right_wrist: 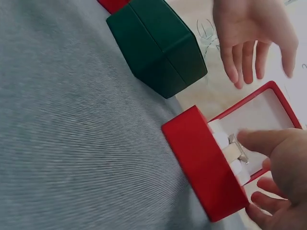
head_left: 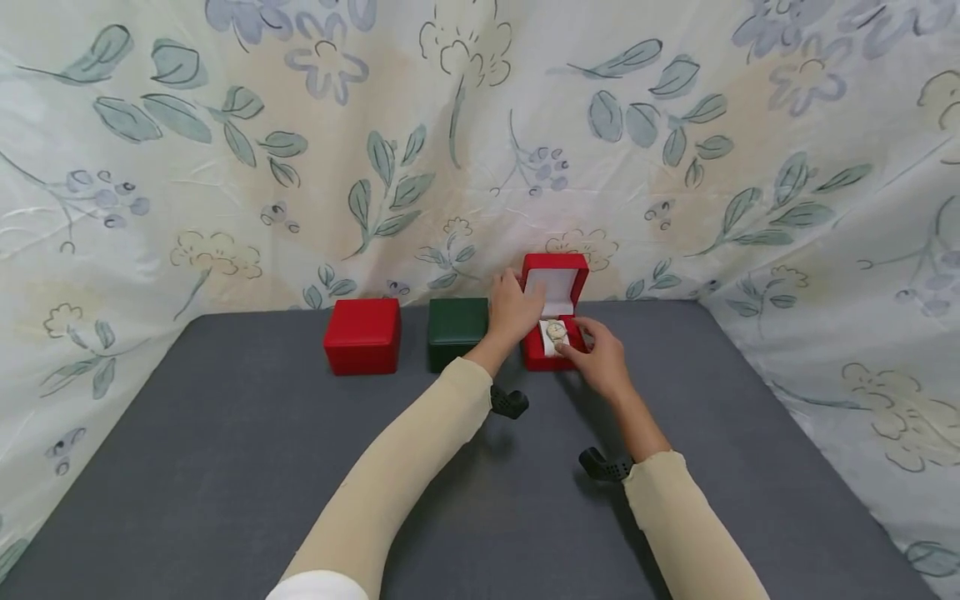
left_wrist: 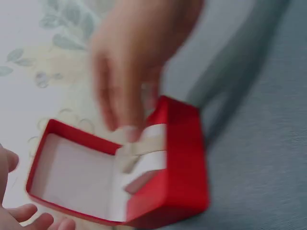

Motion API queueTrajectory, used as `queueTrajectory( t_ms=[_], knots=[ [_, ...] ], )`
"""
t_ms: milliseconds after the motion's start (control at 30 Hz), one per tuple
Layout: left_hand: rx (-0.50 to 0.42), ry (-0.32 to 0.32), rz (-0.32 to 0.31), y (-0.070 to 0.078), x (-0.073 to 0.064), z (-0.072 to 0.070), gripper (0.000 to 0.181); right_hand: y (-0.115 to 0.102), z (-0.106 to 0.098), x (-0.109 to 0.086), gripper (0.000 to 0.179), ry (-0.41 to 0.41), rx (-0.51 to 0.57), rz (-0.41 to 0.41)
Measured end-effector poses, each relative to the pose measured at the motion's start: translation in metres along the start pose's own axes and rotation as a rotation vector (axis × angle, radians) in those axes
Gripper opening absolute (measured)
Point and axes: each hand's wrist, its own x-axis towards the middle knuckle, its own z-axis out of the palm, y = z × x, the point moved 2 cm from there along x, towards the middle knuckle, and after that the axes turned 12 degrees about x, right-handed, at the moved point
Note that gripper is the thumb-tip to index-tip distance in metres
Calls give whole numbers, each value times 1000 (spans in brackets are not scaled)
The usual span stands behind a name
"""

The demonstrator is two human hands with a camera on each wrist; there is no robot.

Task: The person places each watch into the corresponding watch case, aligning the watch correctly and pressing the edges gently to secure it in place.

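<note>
A red watch box (head_left: 551, 363) stands with its lid up. Its white lining and a white cushion show inside, with a gold-coloured wristwatch (head_left: 556, 332) around the cushion. My left hand (head_left: 514, 310) is at the left of the raised lid, fingers relaxed and apart and nothing in them. My right hand (head_left: 604, 360) is over the right side of the box. In the right wrist view its straight thumb (right_wrist: 264, 141) comes right at the watch's band, while the other fingers lie loosely bent beside the box's end. The left wrist view shows the right hand blurred.
A closed green box (head_left: 456, 325) stands left of the open one, partly behind the left forearm. Farther left is a closed red box (head_left: 363, 337). All are near the back edge of the dark grey table (head_left: 225, 467), before a floral cloth (head_left: 480, 125).
</note>
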Motion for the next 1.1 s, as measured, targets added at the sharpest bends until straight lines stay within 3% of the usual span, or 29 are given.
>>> queueTrajectory(
  t_ms=[100,200,300,433,567,700,900,1100],
  knots=[
    [-13,6,-17,5,12,-6,52,8,3,-5,76,-12,24,35],
    [20,-35,-29,10,24,-9,53,16,7,-7,82,-25,58,84],
    [76,-63,-28,15,33,-10,50,21,9,-8,81,-9,94,108],
    [126,-54,-21,17,41,-11,40,19,11,-9,77,5,125,108],
    [110,-56,-24,15,43,-10,31,19,11,-9,75,18,154,114],
    [15,-91,-61,13,41,-7,32,21,12,-9,75,36,176,123],
    [-188,-180,-194,7,29,-1,51,19,12,-8,77,58,191,122],
    [-278,-271,-305,-3,16,7,63,18,11,-5,77,53,244,139]
  ],
)
